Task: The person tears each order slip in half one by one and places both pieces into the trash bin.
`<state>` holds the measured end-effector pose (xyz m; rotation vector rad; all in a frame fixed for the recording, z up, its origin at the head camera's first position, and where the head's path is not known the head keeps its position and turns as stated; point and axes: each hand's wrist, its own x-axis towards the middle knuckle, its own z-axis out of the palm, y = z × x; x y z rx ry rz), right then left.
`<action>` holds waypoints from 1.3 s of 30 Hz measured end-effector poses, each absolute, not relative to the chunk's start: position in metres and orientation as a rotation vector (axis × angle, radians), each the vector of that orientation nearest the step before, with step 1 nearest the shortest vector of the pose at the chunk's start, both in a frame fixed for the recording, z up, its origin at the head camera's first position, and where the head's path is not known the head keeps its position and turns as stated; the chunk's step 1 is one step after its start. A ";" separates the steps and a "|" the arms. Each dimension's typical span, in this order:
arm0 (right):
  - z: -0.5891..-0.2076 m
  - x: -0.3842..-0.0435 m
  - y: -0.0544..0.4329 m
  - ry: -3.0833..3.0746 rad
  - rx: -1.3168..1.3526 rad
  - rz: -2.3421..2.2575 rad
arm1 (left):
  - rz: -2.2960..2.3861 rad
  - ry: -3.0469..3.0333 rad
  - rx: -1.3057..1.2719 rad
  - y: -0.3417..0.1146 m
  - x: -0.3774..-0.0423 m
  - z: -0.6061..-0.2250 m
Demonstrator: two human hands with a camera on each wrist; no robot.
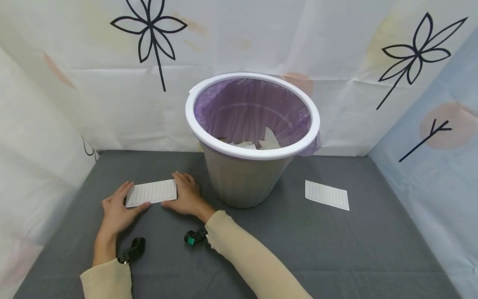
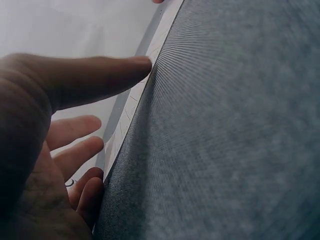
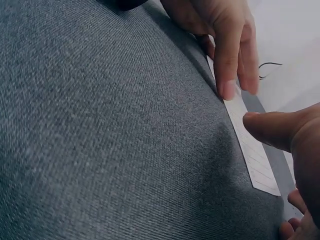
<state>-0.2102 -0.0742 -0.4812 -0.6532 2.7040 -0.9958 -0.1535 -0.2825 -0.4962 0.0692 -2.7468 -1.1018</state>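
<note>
A white lined paper card (image 1: 153, 193) lies flat on the grey cloth at the left. My left hand (image 1: 115, 214) is at its left end, the thumb reaching along the near edge and the fingers spread toward the far side. In the right wrist view that thumb's tip touches the near edge of the card (image 3: 245, 135). At the right end is my right hand (image 1: 186, 196), fingers extended past the far corner and thumb low by the near corner. From the right wrist, the right thumb (image 3: 272, 127) overlaps the card.
A pale bin (image 1: 242, 178) lined with a purple bag stands right of my hands, white papers (image 1: 269, 140) inside it. Another lined card (image 1: 326, 195) lies on the cloth to its right. Patterned fabric walls (image 1: 347, 116) border the back and sides.
</note>
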 end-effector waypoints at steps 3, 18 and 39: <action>-0.481 -0.208 -0.077 2.708 -0.654 -0.950 | -1.104 -2.761 0.052 -0.283 -0.152 -0.498; -0.489 -0.206 -0.073 2.759 -0.628 -1.142 | -1.075 -2.880 0.089 -0.281 -0.149 -0.488; -0.467 -0.189 -0.061 2.561 -0.666 -1.502 | -1.152 -2.777 -0.011 -0.273 -0.142 -0.454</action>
